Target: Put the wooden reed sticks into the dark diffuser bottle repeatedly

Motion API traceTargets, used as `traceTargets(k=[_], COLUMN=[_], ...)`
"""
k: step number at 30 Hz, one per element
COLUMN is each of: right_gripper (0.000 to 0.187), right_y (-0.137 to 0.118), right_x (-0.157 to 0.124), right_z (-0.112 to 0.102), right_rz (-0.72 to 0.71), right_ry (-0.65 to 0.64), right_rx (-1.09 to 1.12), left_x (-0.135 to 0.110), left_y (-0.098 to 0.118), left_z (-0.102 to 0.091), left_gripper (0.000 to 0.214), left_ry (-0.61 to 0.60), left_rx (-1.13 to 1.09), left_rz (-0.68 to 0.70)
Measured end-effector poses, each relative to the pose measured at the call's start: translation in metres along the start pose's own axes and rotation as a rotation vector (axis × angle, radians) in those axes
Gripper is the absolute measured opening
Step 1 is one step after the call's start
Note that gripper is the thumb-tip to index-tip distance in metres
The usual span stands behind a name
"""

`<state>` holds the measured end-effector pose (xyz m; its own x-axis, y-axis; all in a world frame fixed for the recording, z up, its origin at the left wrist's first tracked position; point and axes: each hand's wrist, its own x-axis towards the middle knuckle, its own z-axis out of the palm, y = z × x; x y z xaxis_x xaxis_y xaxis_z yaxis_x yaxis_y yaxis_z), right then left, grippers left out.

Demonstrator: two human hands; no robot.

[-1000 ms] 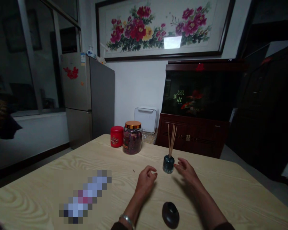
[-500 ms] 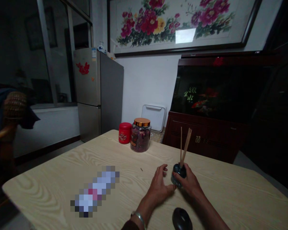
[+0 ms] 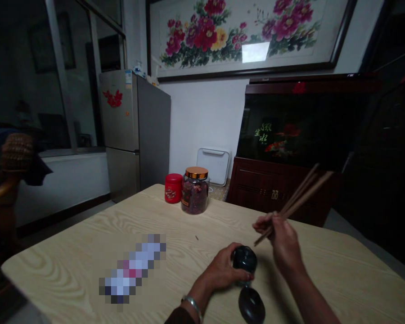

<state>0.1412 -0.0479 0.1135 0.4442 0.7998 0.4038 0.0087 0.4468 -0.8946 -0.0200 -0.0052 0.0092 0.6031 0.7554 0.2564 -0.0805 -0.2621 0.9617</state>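
Observation:
My left hand (image 3: 221,268) wraps around a small dark glass diffuser bottle (image 3: 245,259) that stands on the table, fingers behind it and thumb across its front. My right hand (image 3: 283,245) is closed on a bundle of thin wooden reed sticks (image 3: 299,198), up and to the right of the bottle. The sticks are tilted, their upper ends pointing right and their lower ends out of the bottle. Just in front of the bottle lies a dark, glossy oval piece (image 3: 251,306) with a hollow in its top.
A clear jar (image 3: 195,193) with a copper-coloured lid and a red canister (image 3: 173,188) stand at the table's far edge. A blurred-out long item (image 3: 131,270) lies on the left of the wooden table (image 3: 77,252). Behind are a fridge (image 3: 151,135) and a fish tank (image 3: 303,126).
My right hand has let go of the bottle, lifted the reed sticks out and moved up and right. My left hand has taken hold of the bottle.

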Motion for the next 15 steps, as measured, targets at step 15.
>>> traceTargets(k=[15], right_gripper=[0.045], right_y=[0.054], right_x=[-0.067], right_z=[-0.155], right_rz=[-0.086], right_ry=[-0.265], right_rx=[-1.576], left_x=[0.001], left_y=[-0.005], left_z=[-0.001], left_gripper=[0.072], left_ry=[-0.012], left_rx=[-0.083], left_rz=[-0.044])
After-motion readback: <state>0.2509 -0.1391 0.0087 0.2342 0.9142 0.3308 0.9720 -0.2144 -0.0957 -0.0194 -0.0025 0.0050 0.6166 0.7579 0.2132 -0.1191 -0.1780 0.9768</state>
